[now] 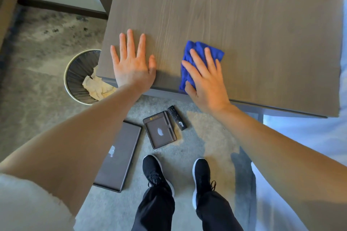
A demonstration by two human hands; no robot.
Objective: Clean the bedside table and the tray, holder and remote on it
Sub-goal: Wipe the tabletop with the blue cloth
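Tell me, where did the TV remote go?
The remote lies on the carpet below the bedside table's front edge, right beside the small holder, just ahead of the person's black shoes.

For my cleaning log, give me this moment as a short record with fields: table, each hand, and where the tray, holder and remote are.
table: bedside table, top bare except for hands and cloth
left hand: left hand flat on the top, holding nothing
right hand: right hand pressing blue cloth near the front edge
tray: tray on carpet
holder: holder on carpet, beside tray
remote: remote on carpet, against holder
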